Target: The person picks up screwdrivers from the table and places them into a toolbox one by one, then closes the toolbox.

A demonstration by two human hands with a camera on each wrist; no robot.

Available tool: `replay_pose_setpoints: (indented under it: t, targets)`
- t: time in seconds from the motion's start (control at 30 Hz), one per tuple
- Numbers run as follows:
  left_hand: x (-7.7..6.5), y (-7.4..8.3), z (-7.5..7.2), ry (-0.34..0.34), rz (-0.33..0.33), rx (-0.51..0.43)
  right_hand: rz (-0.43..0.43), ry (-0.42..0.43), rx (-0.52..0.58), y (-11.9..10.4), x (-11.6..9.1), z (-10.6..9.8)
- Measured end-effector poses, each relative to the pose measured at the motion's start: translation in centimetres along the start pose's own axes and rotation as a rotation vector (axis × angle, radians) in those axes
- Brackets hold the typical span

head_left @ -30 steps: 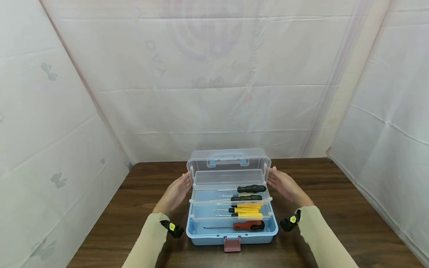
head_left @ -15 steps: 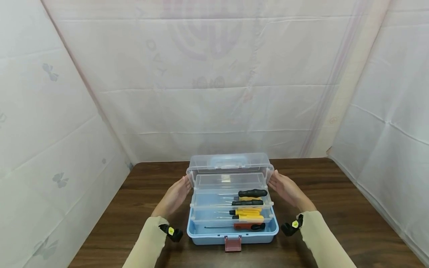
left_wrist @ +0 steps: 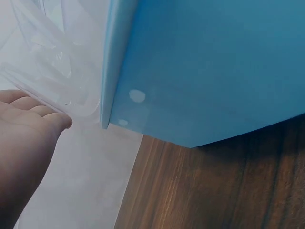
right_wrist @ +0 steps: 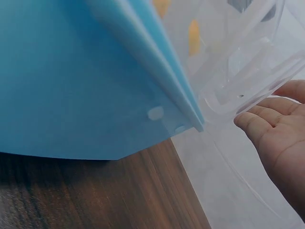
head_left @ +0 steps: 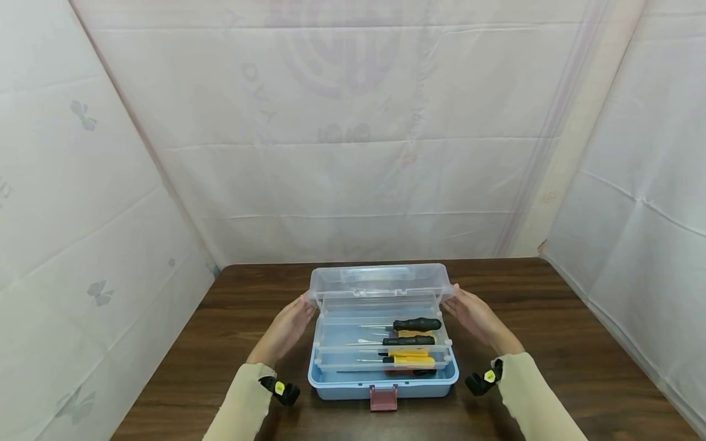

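Observation:
A toolbox with a light blue base [head_left: 336,392] stands open on the table. Its clear lid [head_left: 380,277] leans forward over the back, partway down. Raised clear trays [head_left: 337,357] hold black-handled screwdrivers [head_left: 417,324] and yellow-handled screwdrivers [head_left: 413,361]. Below them, a red-and-black screwdriver [head_left: 405,372] is mostly hidden behind the front tray. My left hand [head_left: 288,329] touches the lid's left side with extended fingers [left_wrist: 45,114]. On the opposite side, my right hand [head_left: 478,317] lies against the lid, its fingers [right_wrist: 264,114] along the clear wall.
A dark brown wooden table [head_left: 220,343] carries the box. From the base's front hangs a reddish latch [head_left: 383,399]. White sheeting [head_left: 353,184] rises behind the table and along both sides.
The lid has tilted forward and down, with both hands staying at its sides. The trays have sunk toward the base with their screwdrivers, covering more of the red-and-black one.

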State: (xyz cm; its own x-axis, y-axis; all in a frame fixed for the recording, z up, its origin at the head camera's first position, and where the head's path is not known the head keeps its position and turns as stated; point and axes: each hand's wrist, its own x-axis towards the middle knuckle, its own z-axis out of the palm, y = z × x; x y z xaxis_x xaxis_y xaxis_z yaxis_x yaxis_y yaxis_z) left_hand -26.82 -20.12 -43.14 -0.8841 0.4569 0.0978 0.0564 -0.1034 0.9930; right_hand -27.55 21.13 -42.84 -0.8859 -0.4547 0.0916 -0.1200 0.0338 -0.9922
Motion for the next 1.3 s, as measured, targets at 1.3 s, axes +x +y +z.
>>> replay_pose_setpoints:
  t: [1.3]
  targets:
    - [-4.1, -2.0, 2.3, -0.02, 0.012, 0.123, -0.086, -0.098, -0.028, 1.8, -3.5, 2.0]
